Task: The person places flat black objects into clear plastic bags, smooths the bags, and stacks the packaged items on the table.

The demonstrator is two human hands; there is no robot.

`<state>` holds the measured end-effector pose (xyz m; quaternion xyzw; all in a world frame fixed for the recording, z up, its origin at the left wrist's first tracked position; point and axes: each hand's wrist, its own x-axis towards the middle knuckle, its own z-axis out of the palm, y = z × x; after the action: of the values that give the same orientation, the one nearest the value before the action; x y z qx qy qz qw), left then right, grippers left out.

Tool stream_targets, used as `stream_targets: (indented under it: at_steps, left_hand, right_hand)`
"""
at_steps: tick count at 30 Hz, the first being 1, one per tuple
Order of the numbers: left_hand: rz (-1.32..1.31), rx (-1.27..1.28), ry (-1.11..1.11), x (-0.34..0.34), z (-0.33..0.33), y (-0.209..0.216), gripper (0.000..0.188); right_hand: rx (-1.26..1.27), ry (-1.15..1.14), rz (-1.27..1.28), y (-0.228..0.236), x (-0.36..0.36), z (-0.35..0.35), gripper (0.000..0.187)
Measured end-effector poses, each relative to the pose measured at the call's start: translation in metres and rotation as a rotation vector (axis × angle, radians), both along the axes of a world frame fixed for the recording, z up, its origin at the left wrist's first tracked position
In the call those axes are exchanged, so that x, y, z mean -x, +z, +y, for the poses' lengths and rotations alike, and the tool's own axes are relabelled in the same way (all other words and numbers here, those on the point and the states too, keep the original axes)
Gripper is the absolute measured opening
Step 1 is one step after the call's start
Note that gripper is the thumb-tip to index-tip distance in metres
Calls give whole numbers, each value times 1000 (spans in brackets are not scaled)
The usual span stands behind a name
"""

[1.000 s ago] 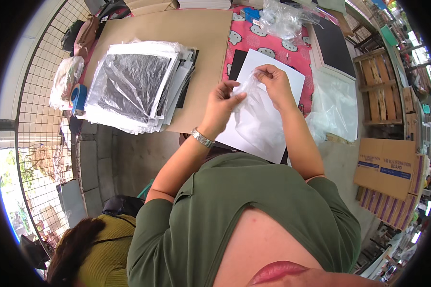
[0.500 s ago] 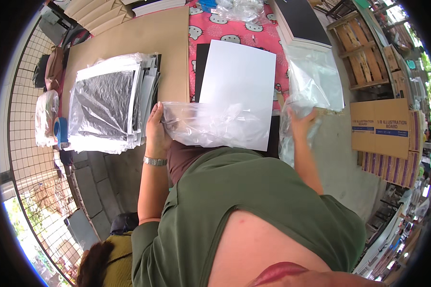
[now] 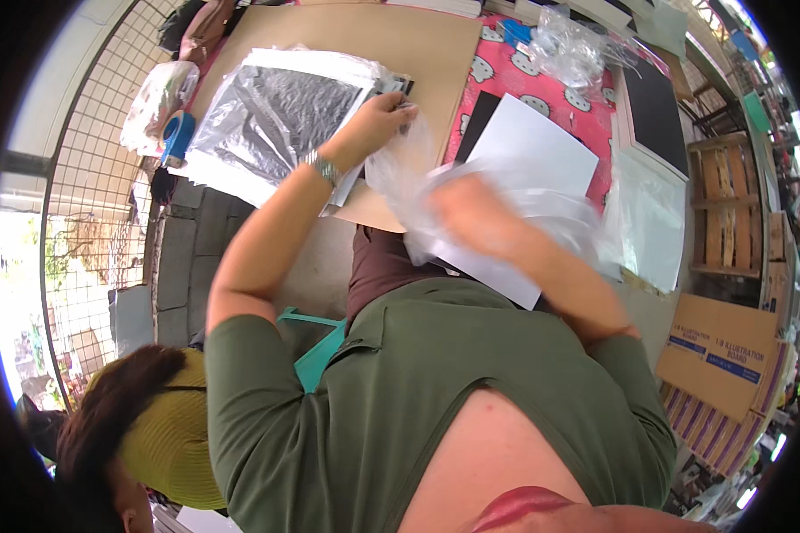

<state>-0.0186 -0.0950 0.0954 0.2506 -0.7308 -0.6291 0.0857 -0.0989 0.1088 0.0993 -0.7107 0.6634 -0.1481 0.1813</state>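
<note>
The left hand [image 3: 378, 114] pinches a clear plastic bag [image 3: 497, 209] — the right hand [image 3: 471, 209] is blurred inside it, its fingers unreadable.

Blue tape roll [image 3: 177, 138] beside cardboard boxes [image 3: 724, 351] and crumpled bags [image 3: 570, 49].

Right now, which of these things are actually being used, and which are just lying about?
In use:
left hand
right hand
clear plastic bag
white sheet
stack of bagged sheets

Lying about:
blue tape roll
cardboard box
crumpled plastic

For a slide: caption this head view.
Left hand grips a clear plastic bag while the blurred right hand moves over a white sheet.
</note>
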Motion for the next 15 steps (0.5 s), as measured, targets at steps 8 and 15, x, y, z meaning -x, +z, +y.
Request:
stream_targets:
  at_steps: [8,15]
  left_hand:
    - [-100,-105,-405,51,38,32,28]
    - [183,-368,-146,66,90,28,23]
  right_hand:
    - [-554,1234,-639,96,-133,-53,33]
    - [712,-786,-591,56,31,32,43]
